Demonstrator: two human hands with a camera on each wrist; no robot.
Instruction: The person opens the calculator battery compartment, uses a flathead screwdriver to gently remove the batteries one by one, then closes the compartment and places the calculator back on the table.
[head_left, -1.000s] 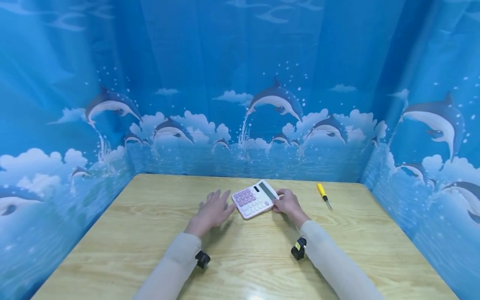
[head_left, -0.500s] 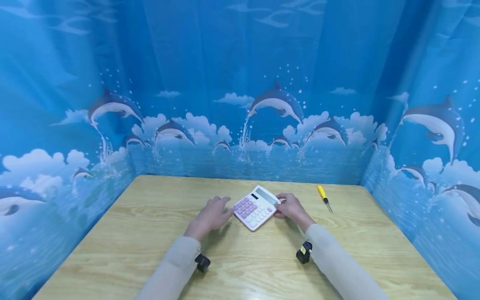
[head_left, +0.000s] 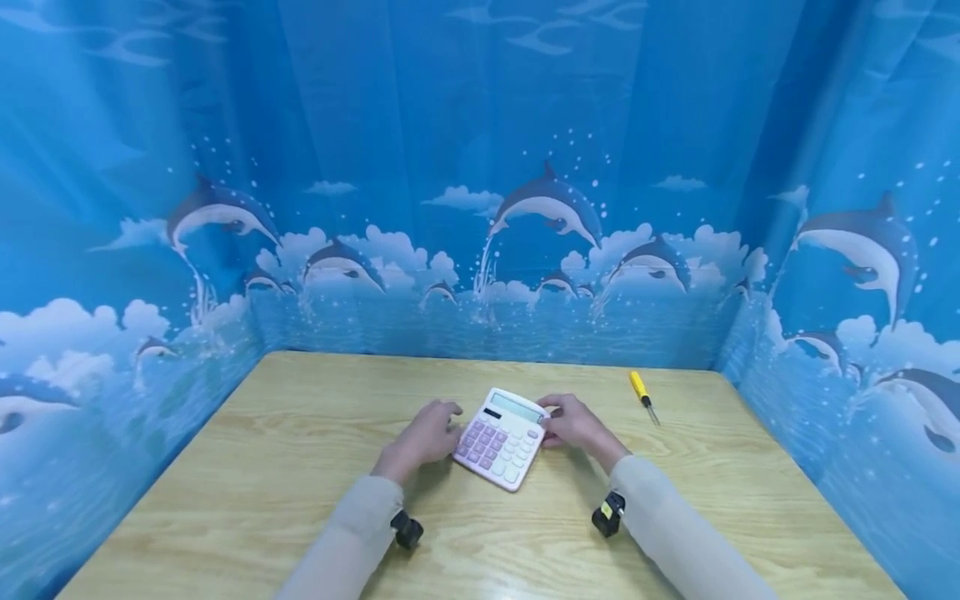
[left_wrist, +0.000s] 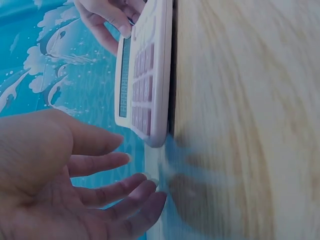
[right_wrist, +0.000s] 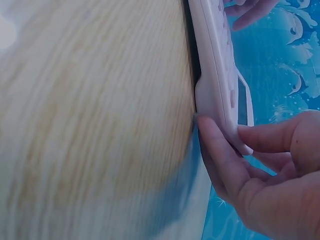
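A white calculator (head_left: 504, 437) with pink number keys lies face up on the wooden table, its display edge pointing away from me and slightly left. My right hand (head_left: 576, 425) pinches its upper right corner; in the right wrist view the thumb is on top and the fingers (right_wrist: 220, 150) are against the side and underside. Beside the left edge is my left hand (head_left: 425, 437), its fingers loosely bent. The left wrist view shows a gap between those fingers (left_wrist: 110, 192) and the calculator (left_wrist: 150, 80), with nothing held.
A screwdriver (head_left: 643, 396) with a yellow and black handle lies at the back right of the table (head_left: 300, 500). Blue curtains (head_left: 420, 167) printed with dolphins enclose the table's back and both sides.
The calculator has turned counterclockwise and come nearer to me, its right corner still pinched by my right hand. My left hand's fingers have gone from spread to more bent.
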